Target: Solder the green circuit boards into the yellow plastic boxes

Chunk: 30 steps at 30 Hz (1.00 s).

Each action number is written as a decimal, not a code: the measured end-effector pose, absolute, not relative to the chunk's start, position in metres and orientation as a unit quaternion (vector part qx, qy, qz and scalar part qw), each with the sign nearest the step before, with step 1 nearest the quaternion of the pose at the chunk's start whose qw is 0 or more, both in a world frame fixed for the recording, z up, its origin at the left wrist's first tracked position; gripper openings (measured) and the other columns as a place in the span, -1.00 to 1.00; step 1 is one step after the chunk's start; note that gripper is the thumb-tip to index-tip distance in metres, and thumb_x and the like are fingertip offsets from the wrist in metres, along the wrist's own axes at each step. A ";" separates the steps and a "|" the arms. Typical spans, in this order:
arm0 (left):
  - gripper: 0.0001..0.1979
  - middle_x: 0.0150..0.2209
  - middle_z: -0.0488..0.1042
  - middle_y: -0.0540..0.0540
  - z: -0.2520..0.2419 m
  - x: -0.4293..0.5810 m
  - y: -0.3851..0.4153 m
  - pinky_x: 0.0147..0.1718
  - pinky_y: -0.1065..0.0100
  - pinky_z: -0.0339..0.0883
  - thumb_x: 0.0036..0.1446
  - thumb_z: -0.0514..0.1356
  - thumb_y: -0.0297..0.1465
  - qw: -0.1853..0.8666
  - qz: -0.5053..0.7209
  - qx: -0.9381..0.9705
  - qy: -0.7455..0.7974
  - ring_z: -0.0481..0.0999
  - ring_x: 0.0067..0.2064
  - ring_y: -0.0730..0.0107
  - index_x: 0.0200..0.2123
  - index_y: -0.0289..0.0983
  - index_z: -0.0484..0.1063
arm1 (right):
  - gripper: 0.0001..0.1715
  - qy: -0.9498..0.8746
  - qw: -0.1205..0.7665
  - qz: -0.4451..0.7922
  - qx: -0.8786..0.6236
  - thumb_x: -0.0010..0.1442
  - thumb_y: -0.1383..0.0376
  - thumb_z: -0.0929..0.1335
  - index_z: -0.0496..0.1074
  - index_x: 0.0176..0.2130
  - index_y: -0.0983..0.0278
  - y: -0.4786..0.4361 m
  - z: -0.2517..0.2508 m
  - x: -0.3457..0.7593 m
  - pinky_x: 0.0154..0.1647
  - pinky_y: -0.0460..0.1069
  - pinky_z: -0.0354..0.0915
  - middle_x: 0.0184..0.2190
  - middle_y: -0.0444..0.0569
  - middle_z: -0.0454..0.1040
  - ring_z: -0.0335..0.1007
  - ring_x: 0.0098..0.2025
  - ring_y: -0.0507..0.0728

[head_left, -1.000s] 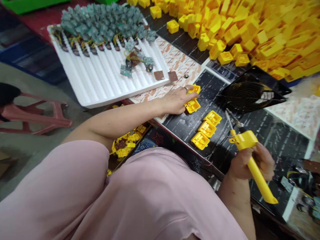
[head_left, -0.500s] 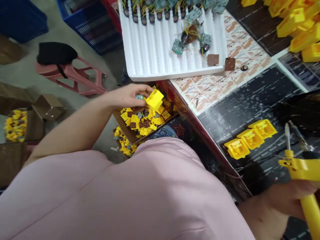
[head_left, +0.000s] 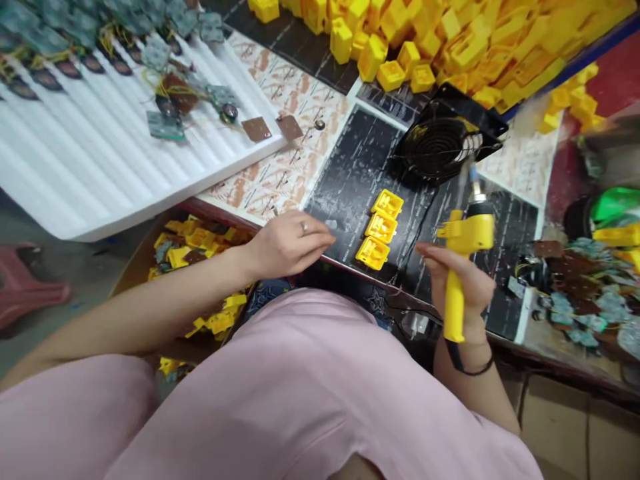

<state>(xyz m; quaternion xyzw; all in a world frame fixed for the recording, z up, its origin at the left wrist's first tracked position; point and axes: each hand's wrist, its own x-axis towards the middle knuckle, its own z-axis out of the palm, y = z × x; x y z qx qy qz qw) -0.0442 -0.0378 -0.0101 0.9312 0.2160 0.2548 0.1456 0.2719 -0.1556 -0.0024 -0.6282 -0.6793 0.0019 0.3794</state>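
Observation:
My right hand (head_left: 457, 280) is wrapped round the handle of a yellow soldering iron (head_left: 463, 247), tip pointing up and away. Three yellow plastic housings (head_left: 380, 228) lie in a row on the black mat (head_left: 360, 167) just left of it. My left hand (head_left: 287, 243) rests at the table's near edge beside the row, fingers curled together; whether anything is in them is hidden. Below my left forearm a cardboard box (head_left: 145, 257) holds several finished yellow parts (head_left: 195, 240).
A white ribbed foam tray (head_left: 90, 173) with circuit boards and wires (head_left: 175, 100) lies at the left. A black fan (head_left: 443, 140) sits behind the mat. A large heap of yellow housings (head_left: 450, 40) fills the back. More boards (head_left: 595, 307) lie at right.
My left hand has come back from the box of parts to the table edge and no longer shows the yellow housing. The view swung right; the soldering iron moved closer to the three housings.

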 end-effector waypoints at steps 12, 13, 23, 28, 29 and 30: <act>-0.73 -0.08 0.64 -0.23 0.030 -0.003 0.129 0.39 -0.36 -0.11 0.24 0.24 -0.30 -0.018 -0.013 0.860 0.509 0.46 0.20 -0.12 -0.07 -0.31 0.60 | -0.16 -0.855 0.264 0.096 -0.435 0.12 -0.18 0.54 0.27 0.15 0.19 -0.105 -0.018 0.258 0.36 0.60 0.11 0.09 0.22 0.50 0.46 0.16 0.46; -0.80 -0.16 0.65 -0.21 0.030 -0.004 0.135 0.39 -0.37 -0.12 0.23 0.23 -0.35 -0.012 -0.028 0.856 0.515 0.50 0.16 -0.13 -0.19 -0.31 0.62 | -0.14 -0.857 0.261 0.098 -0.434 0.12 -0.20 0.53 0.27 0.15 0.20 -0.101 -0.019 0.259 0.37 0.62 0.07 0.10 0.23 0.49 0.44 0.17 0.46; -0.76 -0.35 0.64 -0.18 0.045 -0.010 0.094 -0.24 0.18 0.53 0.26 0.15 -0.37 0.519 0.132 0.721 0.439 0.64 -0.30 0.26 -0.25 -0.33 0.62 | -0.25 -0.841 0.270 0.151 -0.444 0.23 -0.05 0.51 0.23 0.19 0.21 -0.092 -0.016 0.248 0.07 0.27 0.49 0.08 0.21 0.48 0.45 0.13 0.37; -0.74 -0.26 0.68 -0.21 0.029 -0.020 0.061 -0.20 0.17 0.58 0.31 0.15 -0.36 0.626 0.134 0.673 0.371 0.69 -0.25 0.26 -0.01 -0.31 0.52 | -0.16 -0.846 0.272 0.186 -0.419 0.17 -0.12 0.53 0.28 0.22 0.23 -0.088 -0.014 0.226 0.23 0.37 0.40 -0.01 0.16 0.55 0.44 0.17 0.40; -0.73 -0.26 0.68 -0.21 0.026 -0.022 0.057 -0.21 0.17 0.58 0.33 0.16 -0.35 0.619 0.127 0.681 0.370 0.70 -0.27 0.26 0.02 -0.31 0.50 | -0.08 -0.846 0.280 0.187 -0.413 0.12 -0.18 0.53 0.28 0.23 0.23 -0.087 -0.012 0.223 0.26 0.40 0.37 0.01 0.17 0.55 0.44 0.18 0.41; -0.73 -0.27 0.68 -0.21 0.023 -0.025 0.053 -0.23 0.19 0.58 0.34 0.16 -0.33 0.608 0.118 0.692 0.372 0.70 -0.28 0.26 0.03 -0.31 0.48 | -0.02 -0.843 0.295 0.184 -0.411 0.08 -0.22 0.54 0.28 0.24 0.23 -0.086 -0.010 0.221 0.28 0.41 0.35 0.04 0.19 0.55 0.45 0.19 0.42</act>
